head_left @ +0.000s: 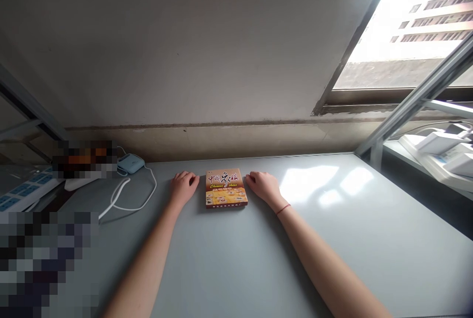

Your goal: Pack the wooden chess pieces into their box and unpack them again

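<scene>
A Chinese chess box (226, 189) lies flat on the grey table (221, 259), its printed lid facing up. Just left of it rests my left hand (184, 186), its fingers curled into a loose fist that does not touch the box. On the other side, my right hand (264, 186) lies close to the box's right edge, also curled and apart from it. A thin red string circles my right wrist. I see nothing held in either hand.
A light blue device (130, 163) with a white cable (153, 192) sits at the back left, near power strips (25, 191). Metal frame bars (406, 106) rise at both sides. White devices (439, 148) stand beyond the right bar. Sunlight patches the table.
</scene>
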The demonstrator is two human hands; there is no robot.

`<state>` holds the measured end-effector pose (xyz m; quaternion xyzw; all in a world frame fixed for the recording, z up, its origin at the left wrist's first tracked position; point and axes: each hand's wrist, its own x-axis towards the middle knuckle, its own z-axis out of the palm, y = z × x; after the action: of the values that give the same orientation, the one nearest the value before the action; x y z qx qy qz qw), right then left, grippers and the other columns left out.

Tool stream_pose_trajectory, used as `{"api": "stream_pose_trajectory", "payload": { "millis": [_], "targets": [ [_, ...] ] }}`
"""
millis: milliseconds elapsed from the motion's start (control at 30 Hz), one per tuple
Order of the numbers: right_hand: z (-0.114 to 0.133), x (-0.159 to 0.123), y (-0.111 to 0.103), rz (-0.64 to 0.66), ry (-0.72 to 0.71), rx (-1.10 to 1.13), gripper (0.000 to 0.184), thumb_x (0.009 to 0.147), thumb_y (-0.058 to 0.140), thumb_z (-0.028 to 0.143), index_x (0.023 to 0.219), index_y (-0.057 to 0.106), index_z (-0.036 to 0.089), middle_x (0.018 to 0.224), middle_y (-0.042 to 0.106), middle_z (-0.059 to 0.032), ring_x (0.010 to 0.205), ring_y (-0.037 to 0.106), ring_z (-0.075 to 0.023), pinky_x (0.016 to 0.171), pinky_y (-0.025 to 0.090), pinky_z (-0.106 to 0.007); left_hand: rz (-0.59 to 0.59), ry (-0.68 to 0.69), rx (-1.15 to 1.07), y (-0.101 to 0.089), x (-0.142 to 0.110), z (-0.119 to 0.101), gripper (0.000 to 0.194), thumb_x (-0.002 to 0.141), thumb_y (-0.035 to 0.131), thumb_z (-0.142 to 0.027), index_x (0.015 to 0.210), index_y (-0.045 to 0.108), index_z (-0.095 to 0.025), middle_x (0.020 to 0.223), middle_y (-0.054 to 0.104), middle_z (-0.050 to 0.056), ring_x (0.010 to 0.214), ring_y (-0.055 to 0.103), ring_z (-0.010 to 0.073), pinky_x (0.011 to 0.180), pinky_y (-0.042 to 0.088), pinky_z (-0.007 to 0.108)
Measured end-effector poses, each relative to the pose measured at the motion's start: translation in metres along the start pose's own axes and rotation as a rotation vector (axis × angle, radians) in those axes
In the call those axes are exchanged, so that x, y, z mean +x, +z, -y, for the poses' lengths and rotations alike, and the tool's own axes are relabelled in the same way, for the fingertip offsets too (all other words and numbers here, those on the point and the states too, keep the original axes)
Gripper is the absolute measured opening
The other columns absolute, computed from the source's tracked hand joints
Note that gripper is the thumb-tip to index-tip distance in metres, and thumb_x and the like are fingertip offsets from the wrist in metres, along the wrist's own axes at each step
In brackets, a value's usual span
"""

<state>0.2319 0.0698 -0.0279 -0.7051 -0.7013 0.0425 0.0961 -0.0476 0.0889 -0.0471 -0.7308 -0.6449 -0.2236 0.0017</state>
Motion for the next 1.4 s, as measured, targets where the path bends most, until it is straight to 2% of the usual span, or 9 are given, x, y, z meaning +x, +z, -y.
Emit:
{"api": "stream_pose_trajectory", "payload": {
  "millis": [733, 1400],
  "targets": [
    [0.0003, -0.0002, 0.0001, -0.003, 0.003, -0.002, 0.039, 0.093, 0.038, 0.036, 0.07, 0.066, 0.022, 0.074, 0.069, -0.0049, 0.064, 0.058, -0.0154, 0.051, 0.021, -0.026, 0.003, -0.002, -0.009, 0.0002, -0.0001, 0.0005, 0.021, 0.088, 0.051, -0.031, 0.073, 0.063, -0.022, 0.082, 0.065, 0.003, 0.081, 0.057, 0.0198, 0.074, 0.037, 0.03],
    [-0.0013, 0.0009, 0.0021, -0.011, 0.0, 0.016, 0.039, 0.093, 0.038, 0.036, 0.069, 0.065, 0.021, 0.072, 0.068, -0.0055, 0.062, 0.057, -0.0155, 0.05, 0.02, -0.026, 0.043, -0.036, 0.026, -0.0082, -0.0009, -0.0068, 0.023, 0.09, 0.05, -0.032, 0.077, 0.066, -0.021, 0.088, 0.068, 0.004, 0.084, 0.057, 0.0208, 0.073, 0.037, 0.03]
  ]
}}
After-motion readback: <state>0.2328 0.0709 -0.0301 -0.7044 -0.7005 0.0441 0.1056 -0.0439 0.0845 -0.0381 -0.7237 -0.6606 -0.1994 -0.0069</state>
